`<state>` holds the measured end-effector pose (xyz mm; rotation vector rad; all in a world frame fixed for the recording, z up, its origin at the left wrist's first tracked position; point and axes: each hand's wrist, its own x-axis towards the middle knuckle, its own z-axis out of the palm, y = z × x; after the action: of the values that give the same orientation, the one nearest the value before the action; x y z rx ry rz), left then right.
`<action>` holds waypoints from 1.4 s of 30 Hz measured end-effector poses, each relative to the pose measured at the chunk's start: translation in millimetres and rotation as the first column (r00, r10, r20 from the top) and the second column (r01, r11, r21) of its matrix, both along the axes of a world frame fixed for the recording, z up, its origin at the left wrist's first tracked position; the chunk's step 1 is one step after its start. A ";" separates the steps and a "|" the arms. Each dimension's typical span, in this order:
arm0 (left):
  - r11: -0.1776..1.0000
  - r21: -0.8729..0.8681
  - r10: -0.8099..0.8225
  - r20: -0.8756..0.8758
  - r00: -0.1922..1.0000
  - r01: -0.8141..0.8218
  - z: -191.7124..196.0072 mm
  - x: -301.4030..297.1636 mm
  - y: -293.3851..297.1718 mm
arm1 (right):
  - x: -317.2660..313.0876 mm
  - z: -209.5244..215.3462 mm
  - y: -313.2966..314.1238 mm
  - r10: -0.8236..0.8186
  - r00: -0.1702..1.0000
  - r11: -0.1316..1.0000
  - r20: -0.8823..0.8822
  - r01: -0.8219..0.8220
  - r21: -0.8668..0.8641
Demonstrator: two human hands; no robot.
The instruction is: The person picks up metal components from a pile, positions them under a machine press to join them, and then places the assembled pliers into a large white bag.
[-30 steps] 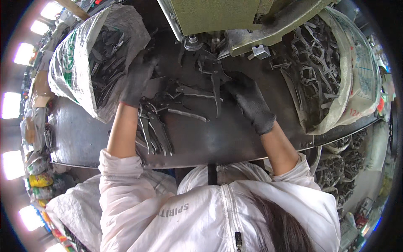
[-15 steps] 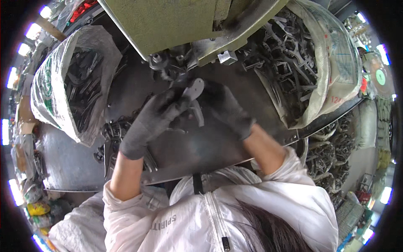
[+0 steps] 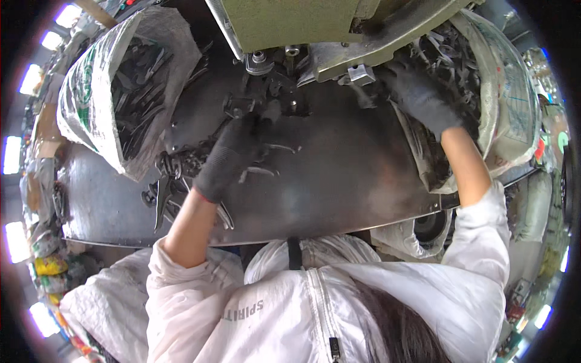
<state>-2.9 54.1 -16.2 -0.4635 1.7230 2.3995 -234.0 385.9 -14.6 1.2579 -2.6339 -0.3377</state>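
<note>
My left hand [image 3: 233, 151], in a dark grey glove, reaches to the fixture under the green machine [image 3: 290, 27]. Its fingers look bent together around a small greyish piece [image 3: 273, 111], too blurred to name. Curved metal levers [image 3: 281, 147] lie on the table beside this hand, and more dark metal parts are heaped near its wrist. Over at the right, my right hand [image 3: 420, 100], gloved alike, is at the opening of a white woven sack [image 3: 502, 115] filled with grey metal parts [image 3: 451, 60]. Motion smears its fingers, and I cannot see whether they grip anything.
A clear-and-white plastic sack [image 3: 91, 115] with dark metal parts stands on the left of the dark metal table [image 3: 327, 181]. A shiny metal block [image 3: 361, 74] juts from the machine. Below the table's right front edge sits another white sack [image 3: 411, 242].
My right hand has left the middle and moved right to the woven sack. The flat grey lever held up between both hands is no longer visible there. The view has shifted somewhat.
</note>
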 end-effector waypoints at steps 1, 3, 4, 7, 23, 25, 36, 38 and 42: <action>0.784 -0.601 -0.227 -0.043 0.973 0.156 -29.7 8.0 -41.6 | 34.3 12.4 -26.6 0.072 0.997 0.995 -0.041 -0.069 0.073; 0.231 -0.953 -0.459 0.069 0.886 0.194 -60.0 3.9 -59.2 | 64.4 5.1 -30.1 0.096 0.995 0.995 0.014 -0.095 -0.043; 0.446 -0.884 -0.381 -0.048 0.923 0.138 -64.4 4.2 -59.4 | 73.5 2.9 -38.0 0.096 0.995 0.994 0.021 -0.095 -0.055; 0.782 -0.617 -0.214 -0.135 0.967 0.087 -22.2 -1.7 -20.2 | 97.2 -0.2 -67.9 0.026 0.790 0.789 0.612 0.360 -0.499; 0.808 -0.576 -0.298 -0.220 0.929 0.123 -4.2 -28.3 -2.0 | 127.4 -19.6 -122.5 0.575 0.367 0.309 0.731 0.729 -0.610; 0.779 -0.612 -0.286 -0.149 0.947 0.139 -20.4 -32.3 -6.0 | 128.7 -25.4 -131.6 0.587 0.312 0.306 0.748 0.769 -0.561; -0.363 -0.908 -0.462 -0.022 0.887 -0.211 -21.8 -36.3 -85.9 | 133.0 -54.5 -132.4 0.574 0.148 0.226 0.805 0.917 -0.329; -0.258 -0.964 -0.111 0.101 0.989 0.069 -0.6 -45.1 -131.4 | 133.6 -51.8 -129.7 0.570 0.162 0.204 0.805 0.921 -0.331; -0.674 -0.725 -0.151 -0.052 0.987 -0.142 -47.1 39.8 -322.8 | 148.6 -23.8 -161.1 0.597 0.160 0.234 0.786 0.903 -0.361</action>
<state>36.9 -268.6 -63.2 -0.2195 3.3718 -0.6867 -85.4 224.8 -38.4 0.2614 -2.3945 2.8088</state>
